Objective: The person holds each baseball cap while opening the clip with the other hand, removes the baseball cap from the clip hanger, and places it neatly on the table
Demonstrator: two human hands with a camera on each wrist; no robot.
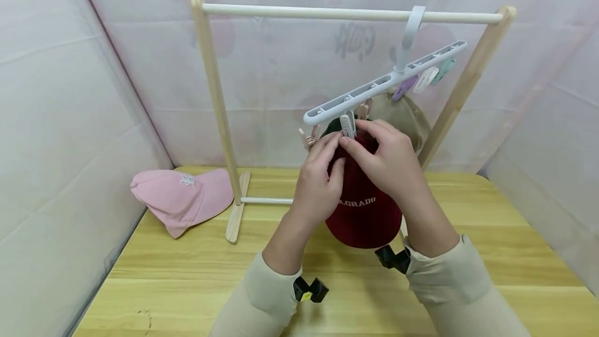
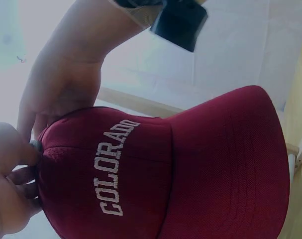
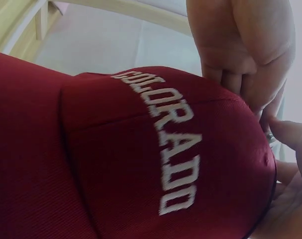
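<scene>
Both hands, left hand and right hand, fingers curled, pinching the top of the red cap at a clip under the hanger.

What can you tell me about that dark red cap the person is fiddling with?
The dark red cap is a baseball cap of ribbed cloth with COLORADO stitched in white across its front. It hangs brim down under the white clip hanger, above the wooden table. The left hand and right hand both hold its top edge at a grey clip. A tan cap hangs just behind it.
</scene>
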